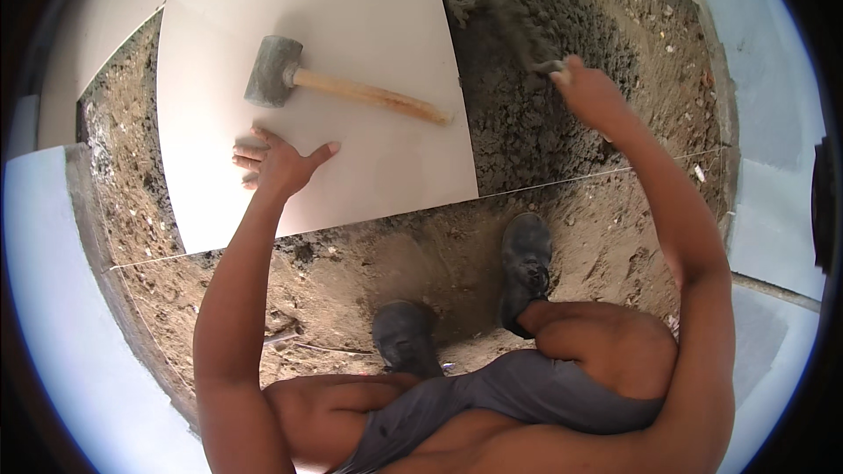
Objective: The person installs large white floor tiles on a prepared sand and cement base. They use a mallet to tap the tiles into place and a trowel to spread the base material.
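Observation:
My left hand (283, 163) rests on a large pale floor tile (378, 171), fingers spread and thumb out. Just beyond it a rubber mallet (279, 71) lies on the tile, its dark grey head to the left and its wooden handle pointing right. My right hand (590, 98) is closed around the handle of a trowel (550, 66). The trowel's blade is smeared by motion over the dark wet mortar (509, 123) to the right of the tile. Where exactly the blade meets the mortar is too blurred to tell.
A taut white string (580, 178) runs along the tile's near edge and across the ground. Rough soil (351, 276) with small debris lies around my dark shoes (527, 254). Pale blue walls (777, 219) stand at both sides. Another tile (123, 13) lies at the far left.

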Available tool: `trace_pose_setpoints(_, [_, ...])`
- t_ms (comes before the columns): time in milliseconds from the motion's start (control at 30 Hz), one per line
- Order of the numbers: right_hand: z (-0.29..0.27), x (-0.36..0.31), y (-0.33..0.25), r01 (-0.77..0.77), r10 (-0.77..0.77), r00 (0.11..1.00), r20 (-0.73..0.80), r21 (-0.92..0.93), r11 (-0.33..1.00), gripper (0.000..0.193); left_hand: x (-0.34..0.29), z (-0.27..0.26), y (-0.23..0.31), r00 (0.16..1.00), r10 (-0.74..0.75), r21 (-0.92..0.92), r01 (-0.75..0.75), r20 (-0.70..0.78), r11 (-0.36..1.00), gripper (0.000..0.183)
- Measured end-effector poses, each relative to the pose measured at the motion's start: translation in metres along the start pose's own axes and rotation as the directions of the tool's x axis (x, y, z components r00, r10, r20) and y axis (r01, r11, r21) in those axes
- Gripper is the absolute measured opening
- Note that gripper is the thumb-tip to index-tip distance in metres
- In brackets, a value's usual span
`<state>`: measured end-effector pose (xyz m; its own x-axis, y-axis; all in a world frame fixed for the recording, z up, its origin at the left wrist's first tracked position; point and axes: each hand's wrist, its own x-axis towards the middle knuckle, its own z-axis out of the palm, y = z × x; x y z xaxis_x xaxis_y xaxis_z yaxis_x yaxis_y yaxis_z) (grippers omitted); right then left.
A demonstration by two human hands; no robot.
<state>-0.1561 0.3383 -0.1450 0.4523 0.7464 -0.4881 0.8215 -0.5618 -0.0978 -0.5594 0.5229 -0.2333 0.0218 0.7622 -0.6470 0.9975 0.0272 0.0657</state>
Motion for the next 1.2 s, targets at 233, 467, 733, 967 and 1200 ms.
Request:
trace_pose_setpoints(233, [-0.007,-0.085,-0.022,-0.288,0.117,0.948,0.296,0.644,0.708,0.046,0.01,-0.003,-0.008,1.0,-0.014,0.018,0.014,0.004,1.0,0.153])
trace_pose_setpoints(467, [0.103,-0.149,-0.028,0.028,-0.065,0.997,0.047,0.562,0.827,0.037,-0.001,-0.007,0.002,1.0,0.017,-0.004,-0.017,-0.01,1.0,0.153])
trace_pose_setpoints(733, [0.127,-0.15,-0.047,-0.017,-0.061,0.985,0.161,0.445,0.895,0.035,0.001,-0.007,-0.001,0.999,0.026,-0.004,-0.026,0.022,1.0,0.152])
trace_pose_setpoints(967, [0.129,-0.111,-0.029,0.072,-0.072,0.997,0.003,0.092,0.993,0.032,0.003,-0.008,0.001,0.999,0.032,0.009,-0.032,-0.006,0.999,0.152])
trace_pose_setpoints(1200, [0.096,-0.098,0.022,0.087,-0.087,0.996,0.011,-0.032,0.996,0.033,0.004,-0.006,-0.002,0.999,0.027,0.055,-0.025,-0.035,0.998,0.15])
